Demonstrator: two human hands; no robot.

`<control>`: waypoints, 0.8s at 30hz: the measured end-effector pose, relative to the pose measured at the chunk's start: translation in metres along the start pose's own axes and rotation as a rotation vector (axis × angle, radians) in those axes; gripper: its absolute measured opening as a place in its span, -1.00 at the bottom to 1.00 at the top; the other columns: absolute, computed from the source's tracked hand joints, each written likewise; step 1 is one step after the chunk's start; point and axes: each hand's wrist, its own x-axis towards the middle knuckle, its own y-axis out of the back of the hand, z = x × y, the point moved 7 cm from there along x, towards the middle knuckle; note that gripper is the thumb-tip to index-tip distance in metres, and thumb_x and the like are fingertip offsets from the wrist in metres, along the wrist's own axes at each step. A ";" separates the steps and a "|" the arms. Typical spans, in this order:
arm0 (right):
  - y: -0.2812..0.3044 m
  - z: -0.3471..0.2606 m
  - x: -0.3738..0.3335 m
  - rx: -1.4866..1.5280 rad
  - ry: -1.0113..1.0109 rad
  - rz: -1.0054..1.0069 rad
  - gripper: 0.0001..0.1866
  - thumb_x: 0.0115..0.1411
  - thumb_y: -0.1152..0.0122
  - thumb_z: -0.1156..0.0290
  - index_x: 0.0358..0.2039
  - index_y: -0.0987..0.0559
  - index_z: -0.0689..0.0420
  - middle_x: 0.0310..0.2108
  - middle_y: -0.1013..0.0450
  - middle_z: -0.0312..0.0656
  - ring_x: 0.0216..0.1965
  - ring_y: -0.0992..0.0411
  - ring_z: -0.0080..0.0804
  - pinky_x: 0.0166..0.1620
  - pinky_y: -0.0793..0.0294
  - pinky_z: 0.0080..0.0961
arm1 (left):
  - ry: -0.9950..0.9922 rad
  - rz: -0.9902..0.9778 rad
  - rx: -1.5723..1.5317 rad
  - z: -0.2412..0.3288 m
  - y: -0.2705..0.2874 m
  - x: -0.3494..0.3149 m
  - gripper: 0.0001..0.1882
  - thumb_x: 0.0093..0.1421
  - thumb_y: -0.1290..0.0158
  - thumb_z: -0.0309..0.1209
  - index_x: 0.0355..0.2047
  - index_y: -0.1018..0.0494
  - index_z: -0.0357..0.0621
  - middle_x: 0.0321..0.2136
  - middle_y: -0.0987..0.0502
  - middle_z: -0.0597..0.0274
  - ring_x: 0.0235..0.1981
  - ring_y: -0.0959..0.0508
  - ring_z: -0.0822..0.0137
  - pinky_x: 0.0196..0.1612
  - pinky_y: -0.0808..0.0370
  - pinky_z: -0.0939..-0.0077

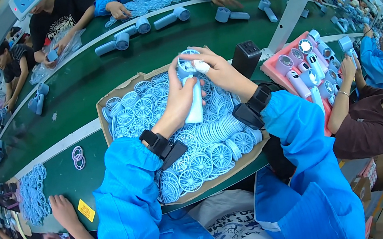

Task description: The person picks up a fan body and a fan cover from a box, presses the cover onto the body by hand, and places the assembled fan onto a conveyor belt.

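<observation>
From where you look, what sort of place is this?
Probably a factory assembly line: fans lie along a green belt, a carton holds many loose grilles, and people work along both sides.

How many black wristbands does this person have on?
2: the left wristband behind the left hand, the right wristband behind the right hand. The blue sleeves could hide more.

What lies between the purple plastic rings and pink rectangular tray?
Head view: a brown cardboard box of round blue plastic grilles, with left hand and right hand above.
</observation>
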 end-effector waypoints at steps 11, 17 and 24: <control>-0.009 -0.005 -0.003 0.577 -0.328 -0.029 -0.62 0.30 0.00 0.35 0.11 -0.35 0.16 -0.09 -0.38 -0.20 -0.10 -0.37 -0.54 -0.12 -0.42 -0.59 | -0.227 -0.025 0.242 0.031 0.005 0.002 -0.51 0.37 0.37 -0.03 0.25 -0.03 0.17 -0.49 -0.43 0.24 -0.61 -0.43 0.46 -0.62 -0.43 0.59; -0.008 0.010 -0.005 0.694 -0.455 0.044 -0.66 0.29 0.01 0.41 0.06 -0.38 0.18 -0.13 -0.41 -0.19 -0.07 -0.36 -0.51 -0.03 -0.39 -0.53 | -0.153 -0.077 0.215 0.029 0.007 0.002 -0.50 0.34 0.18 -0.18 0.25 -0.03 0.14 -0.49 -0.43 0.24 -0.63 -0.42 0.49 -0.65 -0.40 0.61; -0.003 0.004 -0.006 0.196 -0.169 0.164 -0.69 0.30 0.07 0.43 0.03 -0.42 0.20 -0.08 -0.42 -0.21 -0.03 -0.37 -0.44 0.14 -0.26 -0.42 | -0.261 -0.110 0.344 0.036 -0.003 0.000 -0.34 0.22 -0.04 -0.39 0.26 0.01 0.09 -0.49 -0.42 0.25 -0.63 -0.43 0.50 -0.66 -0.39 0.63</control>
